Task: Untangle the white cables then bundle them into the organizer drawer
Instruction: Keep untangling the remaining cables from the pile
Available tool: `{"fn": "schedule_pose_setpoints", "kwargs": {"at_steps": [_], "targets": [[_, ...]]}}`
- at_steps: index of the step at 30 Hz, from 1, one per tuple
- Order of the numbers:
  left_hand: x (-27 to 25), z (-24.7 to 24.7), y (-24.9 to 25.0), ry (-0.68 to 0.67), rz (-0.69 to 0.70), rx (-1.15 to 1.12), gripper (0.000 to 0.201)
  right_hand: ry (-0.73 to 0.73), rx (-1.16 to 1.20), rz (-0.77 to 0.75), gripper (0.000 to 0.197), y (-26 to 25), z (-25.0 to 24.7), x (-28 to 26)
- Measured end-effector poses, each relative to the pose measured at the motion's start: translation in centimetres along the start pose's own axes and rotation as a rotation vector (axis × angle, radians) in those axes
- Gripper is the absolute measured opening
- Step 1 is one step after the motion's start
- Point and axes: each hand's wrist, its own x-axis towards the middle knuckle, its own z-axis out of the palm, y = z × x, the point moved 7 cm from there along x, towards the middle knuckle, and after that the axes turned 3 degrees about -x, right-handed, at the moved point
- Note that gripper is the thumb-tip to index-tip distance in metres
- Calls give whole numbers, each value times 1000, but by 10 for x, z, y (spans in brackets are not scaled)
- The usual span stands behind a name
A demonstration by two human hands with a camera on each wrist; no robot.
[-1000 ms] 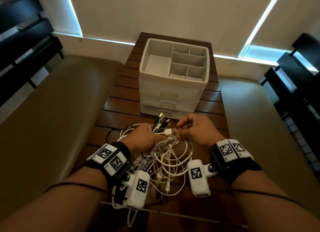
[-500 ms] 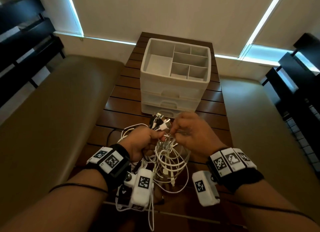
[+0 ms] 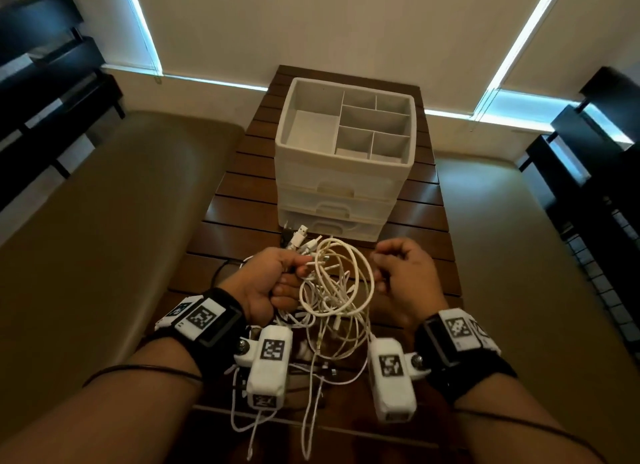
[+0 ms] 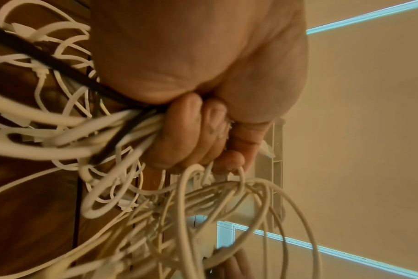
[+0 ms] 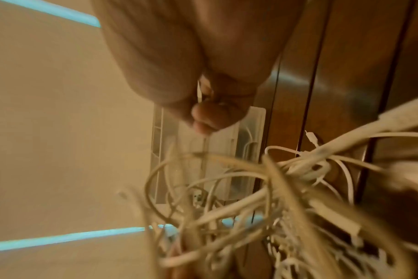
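Note:
A tangle of white cables (image 3: 334,290) hangs between my hands above the near end of the slatted wooden table (image 3: 242,200). My left hand (image 3: 289,280) grips a bunch of them in a fist, with several plugs (image 3: 300,236) sticking out past the knuckles. The left wrist view shows those fingers (image 4: 191,136) curled round white strands (image 4: 103,132) and a black cable (image 4: 60,64). My right hand (image 3: 381,276) is curled to the right of the loops; in the right wrist view its fingertips (image 5: 210,115) pinch one thin white cable (image 5: 199,92). The white organizer (image 3: 343,176) stands behind, its drawers closed.
The organizer's top tray (image 3: 287,117) has several open compartments. Loose cable ends (image 3: 311,394) trail over the table's near edge. A black cable (image 3: 221,269) loops on the table left of my left hand. Padded benches (image 3: 104,221) flank the table.
My hands have drawn apart: the right hand moved right and away from the plugs, and wide loops of cable have opened between the hands. The left hand keeps its grip.

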Motion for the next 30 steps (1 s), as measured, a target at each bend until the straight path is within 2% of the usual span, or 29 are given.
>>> {"fn": "schedule_pose_setpoints", "kwargs": {"at_steps": [2,4,5,9,13,17,22,26,30], "targets": [[0,2,-1,-18,-6,-10,29,-148,-40,-17,7,0,14,2],[2,2,-2,-6,-13,2,30,-305,-117,-151,11,-4,32,-3],[3,2,-2,1,-13,10,32,-335,-149,-226,12,-7,39,-6],[3,0,0,19,-21,37,36,-239,-260,-391,16,-19,42,-3],[0,-2,-2,26,-33,59,33,-287,-517,-518,6,-27,52,-4],[-4,-3,-1,30,-42,102,35,-340,-670,-535,9,-29,57,-2],[-12,-12,13,248,26,412,27,-351,-749,-589,12,-34,54,-9],[-13,-8,20,246,53,400,35,-337,-627,-532,4,-28,51,-4],[-13,-5,20,254,33,395,35,-338,-814,-589,6,-31,51,-3]]}}
